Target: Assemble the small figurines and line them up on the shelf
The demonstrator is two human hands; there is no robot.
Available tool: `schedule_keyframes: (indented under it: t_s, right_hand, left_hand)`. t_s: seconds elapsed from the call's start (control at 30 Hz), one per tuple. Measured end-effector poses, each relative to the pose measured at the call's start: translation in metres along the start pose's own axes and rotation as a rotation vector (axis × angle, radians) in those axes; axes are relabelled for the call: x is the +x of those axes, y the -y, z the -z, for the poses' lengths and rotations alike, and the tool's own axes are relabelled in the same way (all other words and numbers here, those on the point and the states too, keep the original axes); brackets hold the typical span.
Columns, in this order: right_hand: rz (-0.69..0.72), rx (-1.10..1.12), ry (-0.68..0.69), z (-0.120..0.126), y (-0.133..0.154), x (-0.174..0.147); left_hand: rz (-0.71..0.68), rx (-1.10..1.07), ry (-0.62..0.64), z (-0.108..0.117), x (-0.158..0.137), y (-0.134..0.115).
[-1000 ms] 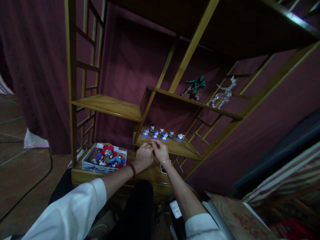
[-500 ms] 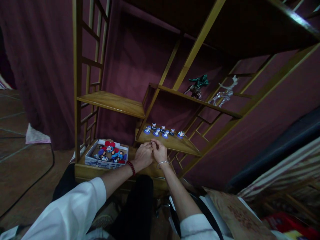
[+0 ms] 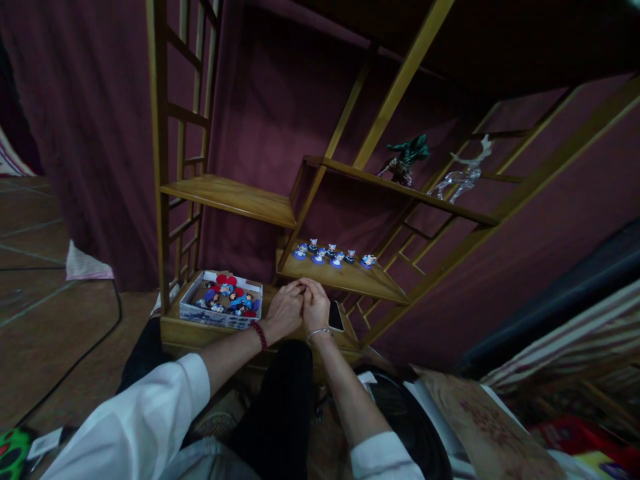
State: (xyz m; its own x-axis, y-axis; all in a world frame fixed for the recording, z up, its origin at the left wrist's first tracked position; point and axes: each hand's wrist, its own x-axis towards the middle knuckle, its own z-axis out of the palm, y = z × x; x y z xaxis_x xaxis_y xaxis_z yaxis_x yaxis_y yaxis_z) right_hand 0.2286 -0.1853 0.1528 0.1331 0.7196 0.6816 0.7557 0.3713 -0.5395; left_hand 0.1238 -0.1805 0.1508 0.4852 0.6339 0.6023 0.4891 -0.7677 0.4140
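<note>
Compared with half a second ago, we see the shelving sitting slightly higher and farther right in the frame, and a dark phone [image 3: 337, 316] now showing just right of the right hand [image 3: 317, 307]. A green object [image 3: 14, 452] has also come into the lower left corner. Our hands still meet near the centre of the frame, the left hand [image 3: 286, 308] touching the right at the fingertips.

Both hands are curled, fingers drawn in close together; we cannot tell whether anything is pinched between them, so nor can we tell how such a thing would point.

On the small shelf [image 3: 345, 281], just beyond our hands, we count seven figurines: four purple-based figurines [image 3: 320, 256] nearer us and three dark-based figurines [image 3: 331, 250] behind. They stand upright, long axes vertical, their rows slanting down towards the right of the frame; their exact facing is too small to tell.

Left of centre, we have one open box [image 3: 215, 317], its longer side running across the frame, with loose figurines [image 3: 226, 290] jumbled in it, too overlapped to count. At upper right stand two ornaments: one dark green statuette [image 3: 407, 160] and one clear deer [image 3: 463, 177].
</note>
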Motion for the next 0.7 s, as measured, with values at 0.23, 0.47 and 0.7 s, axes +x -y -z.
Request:
schedule_keyframes:
  t_s: [0.23,0.47,0.7]
  right_hand:
    - [-0.008,0.048,0.049,-0.02,0.001,-0.016]
    - [-0.057,0.109,0.117,-0.056,-0.007,-0.039]
    - [-0.092,0.064,0.242,-0.089,-0.012,-0.058]
  left_hand:
    - [0.034,0.071,0.079,0.002,-0.015,0.016]
    - [0.142,0.166,0.16,-0.006,-0.04,0.045]
    - [0.264,0.26,0.303,-0.002,-0.061,0.071]
